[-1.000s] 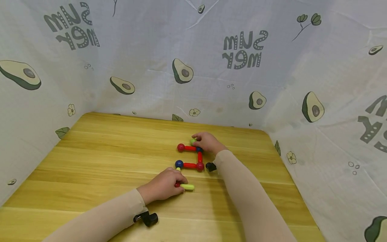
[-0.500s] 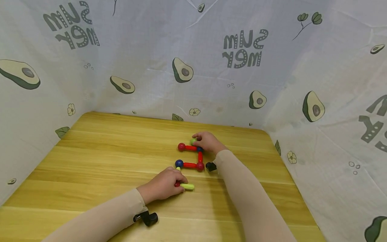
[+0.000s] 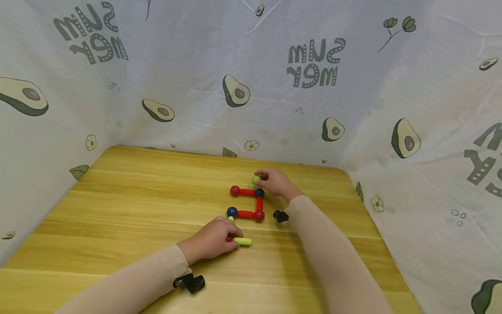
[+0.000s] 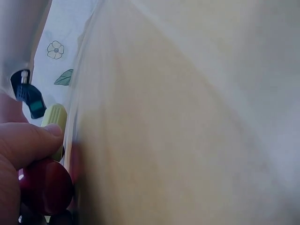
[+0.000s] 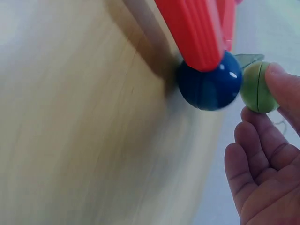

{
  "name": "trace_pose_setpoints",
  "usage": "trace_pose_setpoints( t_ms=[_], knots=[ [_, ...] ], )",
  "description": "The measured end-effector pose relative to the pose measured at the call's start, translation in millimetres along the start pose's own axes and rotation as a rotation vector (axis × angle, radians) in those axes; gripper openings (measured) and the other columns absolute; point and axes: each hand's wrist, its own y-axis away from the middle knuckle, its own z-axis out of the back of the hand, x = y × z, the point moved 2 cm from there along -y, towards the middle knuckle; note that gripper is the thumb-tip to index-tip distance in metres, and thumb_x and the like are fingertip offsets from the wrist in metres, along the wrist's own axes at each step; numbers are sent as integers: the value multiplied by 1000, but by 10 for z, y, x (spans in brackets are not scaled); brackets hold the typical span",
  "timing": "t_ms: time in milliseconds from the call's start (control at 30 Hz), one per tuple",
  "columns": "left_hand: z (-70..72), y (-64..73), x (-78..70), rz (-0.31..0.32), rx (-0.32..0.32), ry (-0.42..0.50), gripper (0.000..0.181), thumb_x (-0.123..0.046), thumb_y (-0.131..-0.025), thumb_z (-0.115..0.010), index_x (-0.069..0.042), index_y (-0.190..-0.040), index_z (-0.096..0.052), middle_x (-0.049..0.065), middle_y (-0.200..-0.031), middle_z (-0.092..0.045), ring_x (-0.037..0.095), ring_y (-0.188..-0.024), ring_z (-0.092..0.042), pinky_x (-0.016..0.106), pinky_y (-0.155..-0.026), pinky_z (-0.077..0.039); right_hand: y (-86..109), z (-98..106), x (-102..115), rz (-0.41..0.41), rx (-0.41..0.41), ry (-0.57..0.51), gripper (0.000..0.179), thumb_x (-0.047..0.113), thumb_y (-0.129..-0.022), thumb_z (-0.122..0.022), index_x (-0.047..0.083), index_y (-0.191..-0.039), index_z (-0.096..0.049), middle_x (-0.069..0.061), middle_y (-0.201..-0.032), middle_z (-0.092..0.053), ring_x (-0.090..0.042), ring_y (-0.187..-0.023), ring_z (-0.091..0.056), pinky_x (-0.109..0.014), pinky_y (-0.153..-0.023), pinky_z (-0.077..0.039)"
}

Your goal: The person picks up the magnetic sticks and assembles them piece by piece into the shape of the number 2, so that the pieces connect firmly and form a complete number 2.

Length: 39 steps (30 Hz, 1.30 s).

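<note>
My left hand [image 3: 213,239] grips a dark red ball [image 4: 47,186] with a yellow rod [image 3: 243,241] sticking out to its right. Another yellow rod [image 3: 230,218] leads from under that hand to a blue ball [image 3: 232,212]. From there, red rods [image 3: 246,214] and balls run in a bracket shape: a red ball [image 3: 259,215], a second blue ball [image 3: 259,192], then a red ball [image 3: 235,190] at the far left. My right hand [image 3: 276,182] pinches a light green ball [image 5: 259,89] between thumb and fingers, just beyond the second blue ball. The left fingers partly hide what they hold.
The pieces lie on a wood-grain table [image 3: 157,187]. A white cloth with avocado prints [image 3: 196,78] hangs behind it and along both sides. Black camera mounts sit at the left wrist [image 3: 192,283] and right wrist [image 3: 280,216].
My right hand has shifted slightly right and back with the green ball, uncovering more of the second blue ball. My left hand and the joined pieces look unmoved.
</note>
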Motion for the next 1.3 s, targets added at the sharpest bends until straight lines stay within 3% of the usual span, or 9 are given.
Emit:
trace_pose_setpoints(
  t_ms=[233, 433, 800, 1300],
  knots=[
    [6, -35, 3, -4, -9, -5, 18, -26, -92, -83, -19, -109, -82, -8, -106, -76, 9, -89, -51, 25, -78, -43, 258, 112, -80, 65, -1, -1, 41, 27, -103, -70, 12, -141, -65, -14, -138, -67, -33, -128, -63, -50, -108, -53],
    [17, -53, 2, 7, -15, 8, 19, -25, -92, -83, -19, -111, -82, -7, -109, -77, 11, -89, -51, 25, -78, -43, 601, 130, -71, 79, 9, -13, 38, 26, -100, -74, 11, -134, -69, -10, -130, -71, -28, -117, -65, -48, -106, -55],
    [76, -70, -27, 14, -16, -1, 20, -25, -93, -82, -18, -112, -82, -6, -111, -77, 12, -92, -53, 27, -81, -45, 1109, -88, -197, 144, 88, -68, 33, 23, -96, -80, 11, -126, -73, -1, -114, -74, -15, -98, -65, -36, -90, -58],
    [104, -109, -36, 22, -16, 4, 19, -25, -93, -82, -19, -111, -82, -6, -109, -77, 13, -93, -53, 30, -84, -46, 1357, -296, -174, 154, 174, -113, 26, 20, -94, -82, 12, -117, -73, 4, -97, -71, -13, -88, -61, -26, -82, -54]
  ],
)
